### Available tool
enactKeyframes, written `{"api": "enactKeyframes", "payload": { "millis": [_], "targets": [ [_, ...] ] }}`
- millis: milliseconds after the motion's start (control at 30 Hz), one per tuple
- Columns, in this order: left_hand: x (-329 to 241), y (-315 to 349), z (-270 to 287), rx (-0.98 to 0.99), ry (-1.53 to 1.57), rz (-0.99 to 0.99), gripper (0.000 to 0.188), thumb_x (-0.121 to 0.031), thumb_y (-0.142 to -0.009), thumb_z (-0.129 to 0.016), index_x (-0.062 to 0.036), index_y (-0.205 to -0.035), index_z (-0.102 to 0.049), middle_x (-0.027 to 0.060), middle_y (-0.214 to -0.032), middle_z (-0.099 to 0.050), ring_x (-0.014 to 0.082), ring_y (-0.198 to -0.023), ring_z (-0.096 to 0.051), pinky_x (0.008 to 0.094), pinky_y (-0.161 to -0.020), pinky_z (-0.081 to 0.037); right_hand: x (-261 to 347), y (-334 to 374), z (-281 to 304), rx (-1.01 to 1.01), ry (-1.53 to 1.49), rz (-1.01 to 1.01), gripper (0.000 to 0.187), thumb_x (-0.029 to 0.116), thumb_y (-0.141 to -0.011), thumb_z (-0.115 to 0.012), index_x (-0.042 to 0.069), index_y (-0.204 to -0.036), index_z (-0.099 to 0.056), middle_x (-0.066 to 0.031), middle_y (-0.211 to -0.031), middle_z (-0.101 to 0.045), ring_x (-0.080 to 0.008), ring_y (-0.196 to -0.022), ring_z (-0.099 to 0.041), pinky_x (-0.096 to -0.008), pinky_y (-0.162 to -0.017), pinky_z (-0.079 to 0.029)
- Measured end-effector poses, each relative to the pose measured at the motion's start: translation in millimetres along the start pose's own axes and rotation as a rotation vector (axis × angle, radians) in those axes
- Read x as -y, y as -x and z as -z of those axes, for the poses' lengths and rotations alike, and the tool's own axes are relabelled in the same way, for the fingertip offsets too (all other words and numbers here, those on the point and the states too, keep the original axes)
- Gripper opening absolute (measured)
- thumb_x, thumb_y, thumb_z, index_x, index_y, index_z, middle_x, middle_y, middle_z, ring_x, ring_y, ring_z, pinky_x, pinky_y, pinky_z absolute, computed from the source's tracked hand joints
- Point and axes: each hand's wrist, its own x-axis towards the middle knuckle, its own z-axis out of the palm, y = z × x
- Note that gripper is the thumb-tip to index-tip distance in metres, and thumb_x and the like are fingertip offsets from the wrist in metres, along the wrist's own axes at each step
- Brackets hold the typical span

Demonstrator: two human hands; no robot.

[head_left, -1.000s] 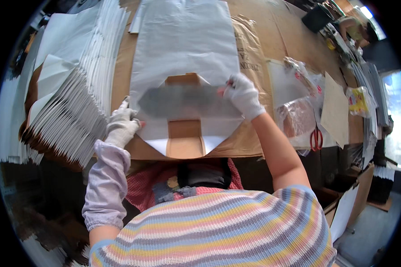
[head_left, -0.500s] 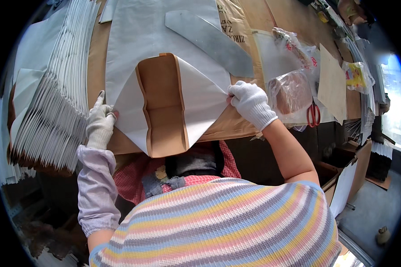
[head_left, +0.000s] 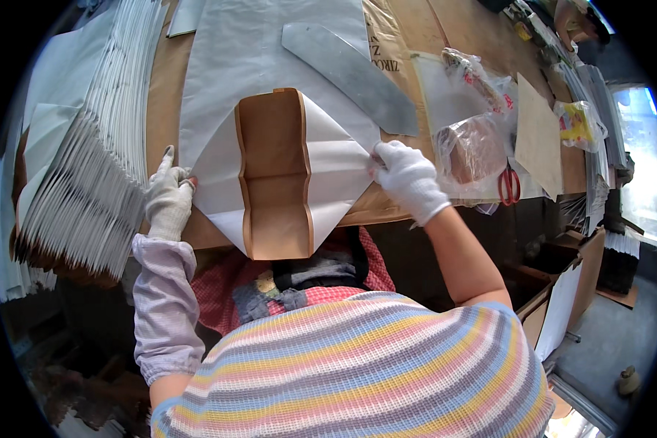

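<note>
A paper bag (head_left: 343, 150), white outside and brown inside, lies with its near end spread into a diamond. Its brown inner strip (head_left: 274, 168) runs down the middle between two raised, wavy edges. My left hand (head_left: 169, 198), in a whitish glove, is at the diamond's left corner; the thumb presses there while the index finger points away from me. At the opposite corner my right hand (head_left: 409, 179), in a white knitted glove, pinches the paper with curled fingers. Beyond the spread end, the bag's flat white body (head_left: 233, 55) stretches across the table.
A tall fanned stack of white paper bags (head_left: 87, 175) stands at left. On the bag body lies a grey flat plate (head_left: 350, 77). To the right are a plastic-wrapped brown block (head_left: 474, 150), red-handled scissors (head_left: 509, 186) and a beige board (head_left: 539, 139). Cardboard boxes (head_left: 555, 277) sit below right.
The view has shifted slightly. Creases show more clearly on the diamond's white sides, and its brown strip looks a little squarer at the far end. Both hands stay at the corners.
</note>
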Motion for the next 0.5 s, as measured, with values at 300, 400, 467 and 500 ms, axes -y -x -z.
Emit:
{"api": "enactKeyframes", "payload": {
  "millis": [300,400,467,500],
  "targets": [
    [-151,9,57,-0.302,0.095,-0.865,0.046,-0.010,-0.079,-0.081,-0.0099,-0.122,-0.068,0.0127,-0.140,-0.061,0.0355,-0.130,-0.056,0.0476,-0.115,-0.041,-17,-11,-3,0.161,0.021,0.011,0.020,0.026,-0.093,-0.066,0.019,-0.110,-0.072,-0.0103,-0.113,-0.071,-0.0348,-0.107,-0.069,-0.0467,-0.090,-0.056],
    [-234,-14,3,-0.334,-0.225,-1.171,0.035,-0.021,-0.081,-0.079,-0.0141,-0.115,-0.073,0.0090,-0.129,-0.068,0.0282,-0.125,-0.061,0.0401,-0.115,-0.039,-15,-12,1,0.153,0.019,-0.004,0.019,0.027,-0.093,-0.066,0.019,-0.110,-0.073,-0.0095,-0.114,-0.071,-0.0340,-0.107,-0.069,-0.0464,-0.091,-0.056],
    [-273,-25,5,0.063,-0.525,-1.062,0.027,-0.022,-0.082,-0.076,-0.0166,-0.108,-0.076,0.0062,-0.120,-0.072,0.0233,-0.121,-0.064,0.0374,-0.115,-0.039,-10,-5,1,0.130,0.036,-0.006,0.018,0.028,-0.094,-0.066,0.020,-0.108,-0.073,-0.0090,-0.113,-0.071,-0.0335,-0.107,-0.069,-0.0460,-0.091,-0.056],
    [-285,-27,0,0.276,-0.662,-1.007,0.024,-0.023,-0.082,-0.075,-0.0179,-0.105,-0.078,0.0048,-0.116,-0.074,0.0209,-0.119,-0.065,0.0360,-0.115,-0.039,-13,-4,-1,0.137,0.001,-0.029,0.017,0.028,-0.094,-0.067,0.019,-0.107,-0.073,-0.0090,-0.112,-0.071,-0.0333,-0.106,-0.069,-0.0458,-0.090,-0.056]
  ]
}}
